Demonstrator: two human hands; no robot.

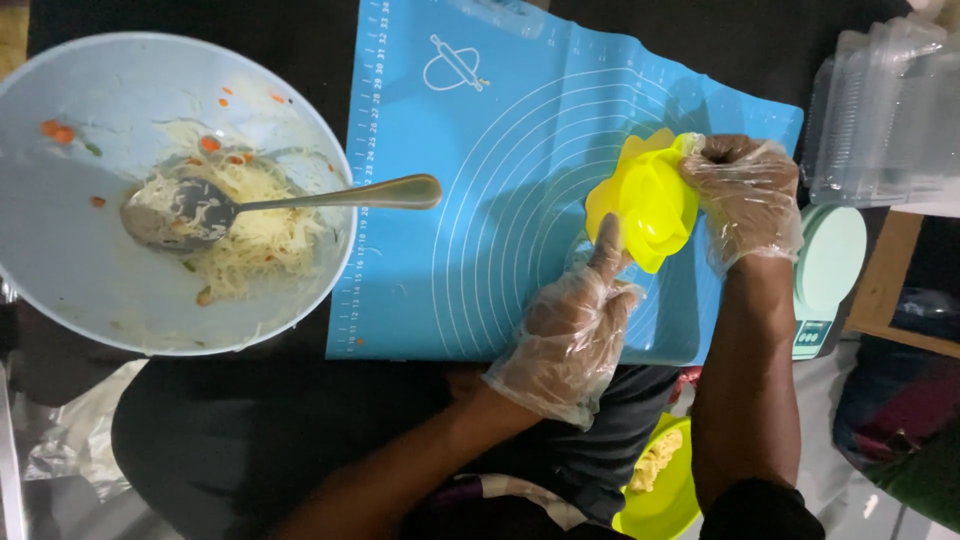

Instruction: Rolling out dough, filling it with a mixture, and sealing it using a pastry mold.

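Note:
A yellow folding mould (645, 202) with a scalloped edge rests on the right part of a blue silicone baking mat (500, 160). My right hand (745, 195), in a clear plastic glove, is closed on the mould's right edge. My left hand (575, 325), also gloved, presses its index finger against the mould's lower left edge. What is inside the folded mould is hidden.
A large pale blue bowl (60, 290) at the left holds shredded filling (250, 225) and a metal spoon (300, 200). Clear plastic containers (885, 110) stand at the right, above a pale green kitchen scale (830, 275). A yellow dish (665, 480) with some filling sits near my lap.

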